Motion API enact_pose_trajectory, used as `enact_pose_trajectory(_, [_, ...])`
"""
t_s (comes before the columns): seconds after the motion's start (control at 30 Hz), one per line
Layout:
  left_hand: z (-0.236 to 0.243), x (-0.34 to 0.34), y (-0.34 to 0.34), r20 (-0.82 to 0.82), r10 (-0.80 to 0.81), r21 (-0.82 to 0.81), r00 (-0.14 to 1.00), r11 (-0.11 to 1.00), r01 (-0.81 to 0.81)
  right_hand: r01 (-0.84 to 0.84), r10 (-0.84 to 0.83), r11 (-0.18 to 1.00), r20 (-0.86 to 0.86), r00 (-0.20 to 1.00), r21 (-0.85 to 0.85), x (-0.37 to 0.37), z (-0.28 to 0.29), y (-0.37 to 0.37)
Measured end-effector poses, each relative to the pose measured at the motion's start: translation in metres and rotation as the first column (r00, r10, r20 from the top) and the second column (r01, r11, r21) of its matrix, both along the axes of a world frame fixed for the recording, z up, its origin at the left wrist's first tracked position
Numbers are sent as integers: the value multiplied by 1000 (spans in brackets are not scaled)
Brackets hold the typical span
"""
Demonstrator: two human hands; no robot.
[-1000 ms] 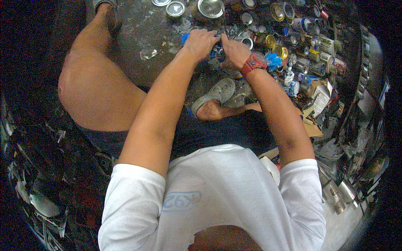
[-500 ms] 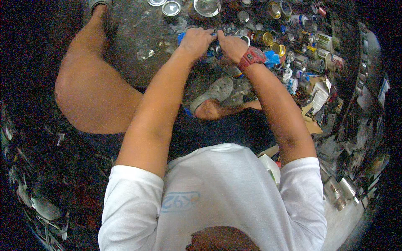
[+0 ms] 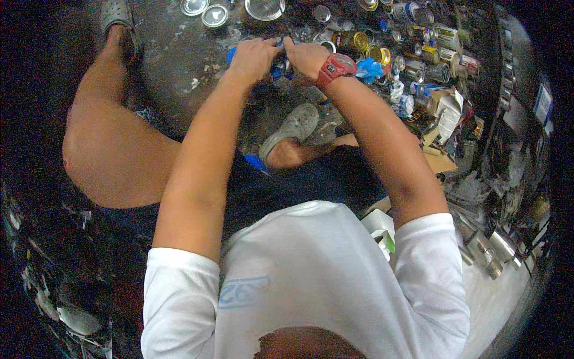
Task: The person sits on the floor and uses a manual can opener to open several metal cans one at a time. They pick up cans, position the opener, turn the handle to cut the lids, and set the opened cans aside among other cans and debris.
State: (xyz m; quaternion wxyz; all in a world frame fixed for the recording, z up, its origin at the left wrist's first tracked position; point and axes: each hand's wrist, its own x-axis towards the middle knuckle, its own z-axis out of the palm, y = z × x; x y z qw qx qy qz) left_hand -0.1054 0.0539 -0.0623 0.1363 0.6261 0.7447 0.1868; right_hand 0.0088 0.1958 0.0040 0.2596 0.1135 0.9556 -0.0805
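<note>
- Hiding most of the blue thing [image 3: 278, 70], the left hand [image 3: 252, 58] and the right hand [image 3: 305, 58] are close together over the floor [image 3: 164, 81].
- The fingers of both hands are bent; I cannot tell what they hold.
- Between the palms, the thing looks dark blue; its shape is not clear.
- A brighter blue piece [image 3: 231, 56] shows beside the left hand.
- The upper edge cuts a round tin [image 3: 265, 8].

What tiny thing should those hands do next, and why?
Maybe lift the left hand a little for a better look: it's close to the right hand, and only bits of blue material show around them.
</note>
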Motion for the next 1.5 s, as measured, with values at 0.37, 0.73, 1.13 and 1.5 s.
enact_pose_trajectory(0.37, [8, -1, 0, -22, -7, -30, 1000, 1000, 7, -53, 53, 999, -3, 999, 4, -1, -1, 4])
enact_pose_trajectory(0.73, [8, 1, 1, -48, -13, -67, 999, 998, 10, -59, 59, 998, -1, 998, 10, -1, -12, 10])
enact_pose_trajectory(1.13, [7, 2, 2, -32, 14, -75, 999, 997, -16, -32, 32, 999, 58, 998, 1, -6, -9, 9])
enact_pose_trajectory(1.5, [4, 1, 1, -52, 3, -31, 999, 999, -4, -105, 103, 994, 94, 990, 13, -8, -6, 12])
